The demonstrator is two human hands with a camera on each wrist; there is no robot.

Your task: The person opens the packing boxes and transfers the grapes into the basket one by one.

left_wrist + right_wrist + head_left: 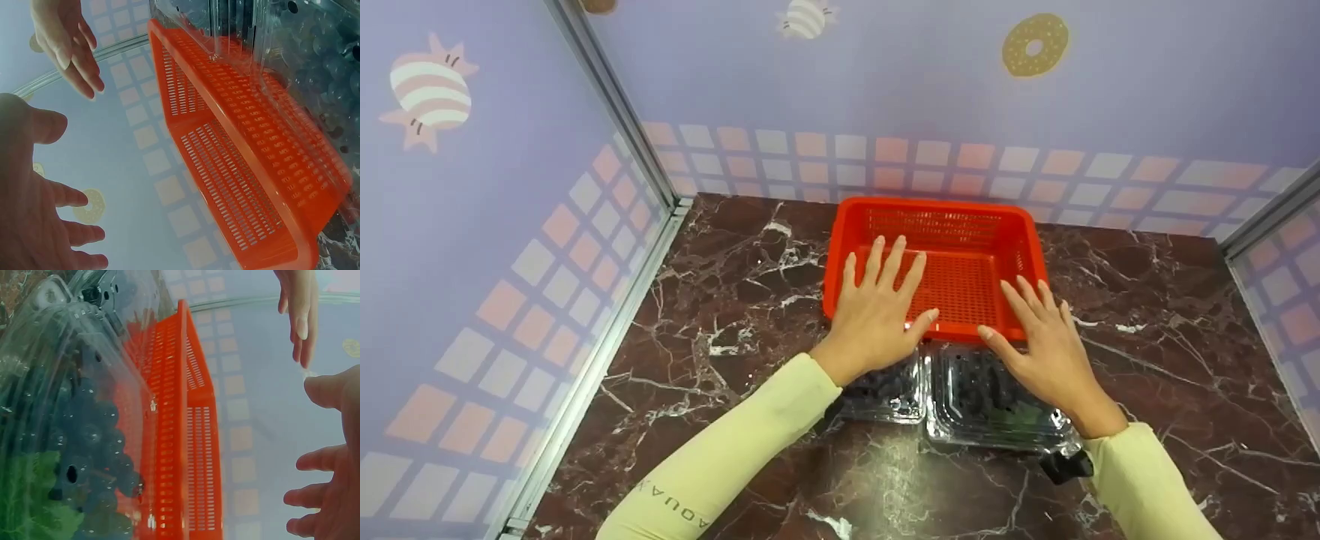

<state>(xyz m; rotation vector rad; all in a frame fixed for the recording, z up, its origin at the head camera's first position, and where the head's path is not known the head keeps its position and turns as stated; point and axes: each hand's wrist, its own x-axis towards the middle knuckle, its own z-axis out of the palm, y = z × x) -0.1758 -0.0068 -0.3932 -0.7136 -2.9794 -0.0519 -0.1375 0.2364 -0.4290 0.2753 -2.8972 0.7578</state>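
- We see the fingers of the left hand (pixel 871 324) straight and spread, grasping nothing, over the near left part of the basket at the centre of the frame.
- We see the fingers of the right hand (pixel 1048 352) extended and likewise released, over the basket's near right corner. Both wrist views show the hands apart from the basket.
- We locate the red basket (pixel 960 289) at centre, upright, with no contents visible on its floor. We judge it light: a push from one side only could slide or turn it.
- We note that the left thumb lies across the near rim in the head view. Lowering the hand without checking clearance could knock that rim.
- We find two clear containers, the left container (pixel 885 397) and the right container (pixel 986 401), side by side just below the basket in the frame, holding dark round fruit. Pulling the basket toward the lower edge could shove both.
- We cannot tell whether the lids are fastened. A loose lid, if lifted by its edge, could spill the fruit.
- We observe the black wrist unit (pixel 1066 466) beside the right container's lower right corner. A low forearm could catch it there.
- We see glare on the marble counter (pixel 720 360) at lower centre. If the surface is slick, the smooth containers could skid under an uneven push.
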